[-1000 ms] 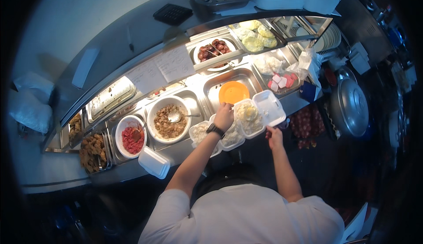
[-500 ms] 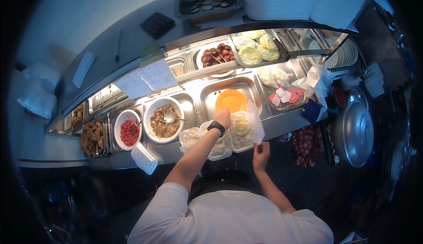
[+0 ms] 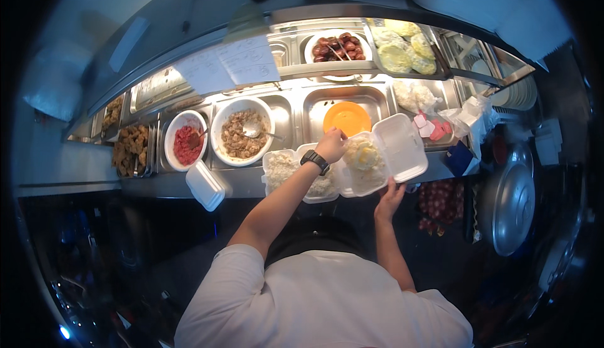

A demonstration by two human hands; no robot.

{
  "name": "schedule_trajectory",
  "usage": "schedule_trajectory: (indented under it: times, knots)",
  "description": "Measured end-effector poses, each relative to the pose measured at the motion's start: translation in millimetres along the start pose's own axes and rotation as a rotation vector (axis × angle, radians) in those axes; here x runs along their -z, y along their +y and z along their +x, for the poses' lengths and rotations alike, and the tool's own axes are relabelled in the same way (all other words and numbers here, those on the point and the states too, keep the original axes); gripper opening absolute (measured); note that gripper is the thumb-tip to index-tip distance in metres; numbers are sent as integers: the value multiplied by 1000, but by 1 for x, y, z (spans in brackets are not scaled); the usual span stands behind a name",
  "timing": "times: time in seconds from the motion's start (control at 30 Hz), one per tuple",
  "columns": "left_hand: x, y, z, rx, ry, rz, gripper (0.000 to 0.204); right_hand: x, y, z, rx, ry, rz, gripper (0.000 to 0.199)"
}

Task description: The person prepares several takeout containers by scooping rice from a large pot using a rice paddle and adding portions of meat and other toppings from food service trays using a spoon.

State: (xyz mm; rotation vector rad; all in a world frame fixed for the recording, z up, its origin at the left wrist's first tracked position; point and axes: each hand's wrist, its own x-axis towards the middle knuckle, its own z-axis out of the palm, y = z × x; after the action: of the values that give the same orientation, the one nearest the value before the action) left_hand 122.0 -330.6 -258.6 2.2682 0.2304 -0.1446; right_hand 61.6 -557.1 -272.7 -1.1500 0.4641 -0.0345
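Note:
A white foam takeout container [image 3: 359,187] holds rice [image 3: 368,175] with a fried egg [image 3: 365,154] on top. Its lid [image 3: 402,148] leans open to the right. My left hand [image 3: 331,146], wearing a black watch, has its fingers closed at the container's far left edge; its palm side is hidden. At the near right corner, below the hinge, my right hand [image 3: 391,201] grips the container. To the left, partly under my left wrist, other open foam containers [image 3: 281,169] hold white rice. An orange plate [image 3: 346,118] lies in the metal tray just beyond my left hand.
On the left stand bowls of red food [image 3: 187,145] and chopped meat [image 3: 240,135] with spoons, plus fried pieces [image 3: 130,149]. A closed foam box [image 3: 206,186] overhangs the counter edge. Behind are sausages [image 3: 338,47] and wrapped eggs [image 3: 402,46]. A large metal pot [image 3: 513,208] stands right.
The foam container's lid has swung from nearly upright to wide open on the right. Both hands stay at the same container edges. The whole view has shifted with my head.

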Motion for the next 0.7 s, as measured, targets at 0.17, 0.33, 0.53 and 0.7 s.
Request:
schedule_trajectory:
  times: [0.17, 0.33, 0.53, 0.7]
  knots:
    - [46, 18, -59, 206, -106, -527, 20, -20, -23, 4, 30, -76, -4, 34]
    - [89, -35, -145, 336, -100, -1091, 41, -80, -43, -35, -43, -409, -86, 23]
    - [156, -100, -241, 372, -51, -1904, 61, -173, 22, -109, -98, -1017, -385, 18]
    - [210, -172, -338, 155, 471, -2019, 61, -314, 104, -151, -274, -1368, -575, 24]
